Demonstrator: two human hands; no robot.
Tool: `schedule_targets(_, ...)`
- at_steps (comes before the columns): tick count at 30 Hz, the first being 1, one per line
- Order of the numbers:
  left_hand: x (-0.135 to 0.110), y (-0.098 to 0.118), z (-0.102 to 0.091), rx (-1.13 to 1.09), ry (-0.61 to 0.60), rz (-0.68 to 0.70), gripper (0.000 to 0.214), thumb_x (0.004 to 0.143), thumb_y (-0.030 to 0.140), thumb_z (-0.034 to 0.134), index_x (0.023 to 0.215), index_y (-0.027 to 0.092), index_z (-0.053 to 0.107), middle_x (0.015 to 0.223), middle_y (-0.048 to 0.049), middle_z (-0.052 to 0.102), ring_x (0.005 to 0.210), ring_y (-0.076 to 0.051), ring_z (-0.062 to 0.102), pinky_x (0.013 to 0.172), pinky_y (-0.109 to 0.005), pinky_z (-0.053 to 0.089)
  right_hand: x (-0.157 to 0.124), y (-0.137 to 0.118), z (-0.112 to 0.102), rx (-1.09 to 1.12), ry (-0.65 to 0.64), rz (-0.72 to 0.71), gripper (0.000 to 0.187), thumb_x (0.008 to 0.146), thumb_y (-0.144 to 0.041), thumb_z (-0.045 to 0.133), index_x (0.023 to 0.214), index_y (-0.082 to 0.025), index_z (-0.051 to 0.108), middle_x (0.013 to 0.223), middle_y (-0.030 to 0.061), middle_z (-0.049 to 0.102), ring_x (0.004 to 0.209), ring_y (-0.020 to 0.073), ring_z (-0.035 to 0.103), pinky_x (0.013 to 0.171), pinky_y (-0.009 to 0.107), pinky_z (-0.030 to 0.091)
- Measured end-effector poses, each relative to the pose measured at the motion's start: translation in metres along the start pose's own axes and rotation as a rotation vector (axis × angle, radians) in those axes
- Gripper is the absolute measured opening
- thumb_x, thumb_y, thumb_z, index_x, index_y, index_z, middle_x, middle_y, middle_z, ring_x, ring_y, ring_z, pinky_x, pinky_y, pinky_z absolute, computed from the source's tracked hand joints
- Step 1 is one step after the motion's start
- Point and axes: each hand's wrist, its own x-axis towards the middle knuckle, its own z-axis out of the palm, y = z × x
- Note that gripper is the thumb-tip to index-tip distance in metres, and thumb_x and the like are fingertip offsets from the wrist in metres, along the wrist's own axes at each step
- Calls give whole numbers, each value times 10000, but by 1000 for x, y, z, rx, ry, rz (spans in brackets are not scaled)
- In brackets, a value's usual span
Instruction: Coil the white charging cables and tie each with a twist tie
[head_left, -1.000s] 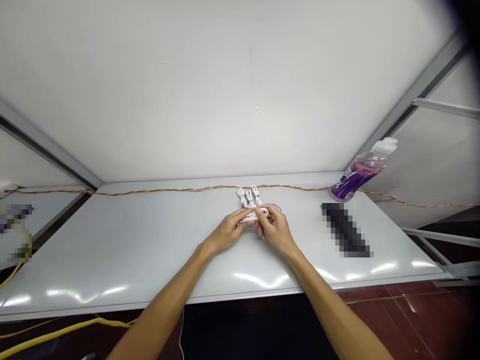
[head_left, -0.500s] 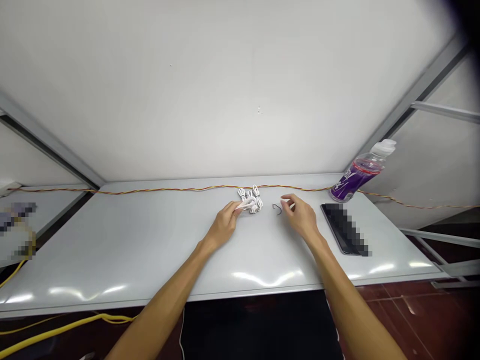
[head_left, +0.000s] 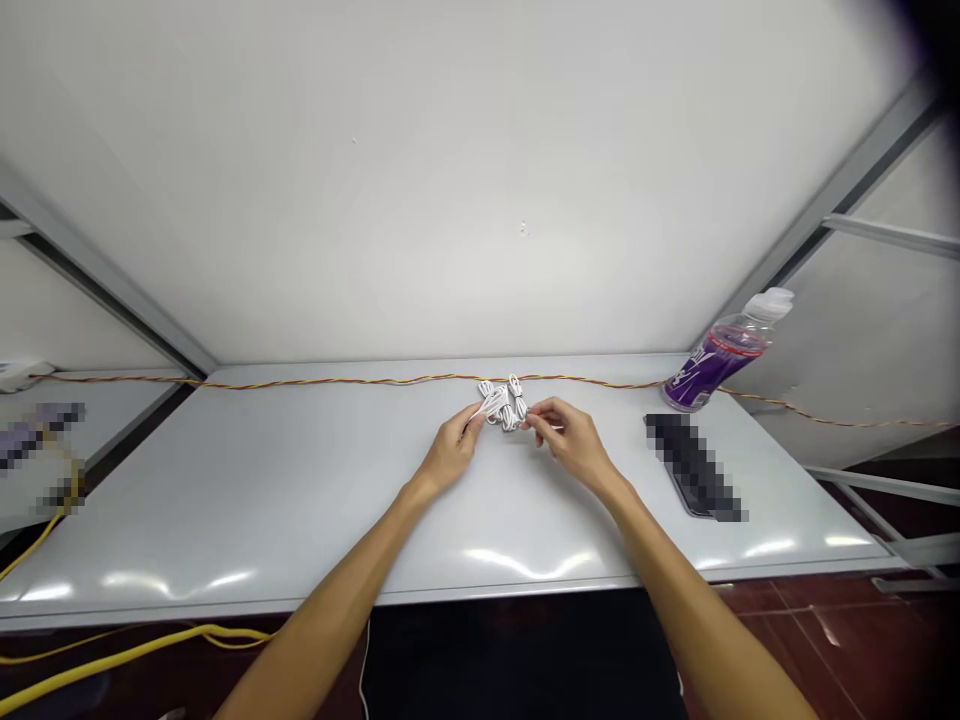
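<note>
Okay, left hand (head_left: 450,452) pinches a coiled white cable bundle (head_left: 504,404), fingers nearly closed; right hand (head_left: 571,438) grips its other side with thumb and fingertips. Bundle sits at 12 o'clock from the hands on a grey tabletop (head_left: 225,500), purple-labelled plastic bottle (head_left: 716,360) at 2 o'clock.

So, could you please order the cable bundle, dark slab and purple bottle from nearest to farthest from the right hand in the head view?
1. Cable bundle, just left of the right hand
2. Dark slab, to the right
3. Purple bottle, back right
</note>
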Motion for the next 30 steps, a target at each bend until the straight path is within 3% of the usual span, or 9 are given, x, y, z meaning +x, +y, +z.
schedule_targets(4,-1,-2,0,33,-68,0,471,893,537,523,1145,155,633,633,19,467,548,-115,362,504,-226,321,4,-21,36,215,-33,-90,228,870,-426,611,922,-208,649,834,48,695,609,152,599,458,252,429)
schedule_targets(7,0,-6,1,-25,-118,-40,514,898,574,498,1153,140,601,644,28,429,520,-92,306,476,-222,284,5,-22,55,259,51,-93,242,861,-432,619,916,-205,687,882,60,703,647,159,623,477,255,461)
schedule_targets(11,-1,-9,2,-151,-272,-82,482,917,573,470,1132,153,568,687,41,349,518,-74,243,452,-213,218,2,-15,64,225,173,-79,252,876,-429,601,951,-208,698,898,65,706,693,177,638,534,281,504)
schedule_targets(14,-2,-5,3,-244,-335,-125,415,920,538,494,1117,179,564,693,51,281,527,-75,215,455,-204,192,-1,-12,64,96,230,-153,217,895,-394,581,941,-221,703,900,64,701,741,188,644,604,310,530)
schedule_targets(19,-2,-2,4,-362,-294,-198,314,885,470,578,1004,179,573,711,45,310,537,-70,248,466,-188,238,-2,-8,68,-105,246,-352,222,951,-316,497,995,-241,701,947,70,690,820,187,646,696,318,556)
schedule_targets(22,-2,-2,4,-416,-254,-224,314,878,429,598,1074,186,565,721,45,318,548,-71,279,477,-182,273,-2,-4,70,-218,278,-425,234,962,-267,480,998,-246,710,939,74,681,819,183,645,711,309,541)
schedule_targets(26,-1,-1,3,-481,-203,-189,379,889,411,576,1204,203,543,764,30,344,580,-77,329,492,-182,324,-1,-1,70,-291,326,-460,238,963,-236,484,977,-227,721,899,84,651,762,175,625,676,301,512)
schedule_targets(30,-1,0,3,-432,-175,-160,434,900,503,550,1208,198,554,765,29,339,579,-75,334,483,-178,318,-1,-1,70,-264,310,-440,222,965,-244,492,982,-225,712,872,77,645,757,174,614,672,301,499)
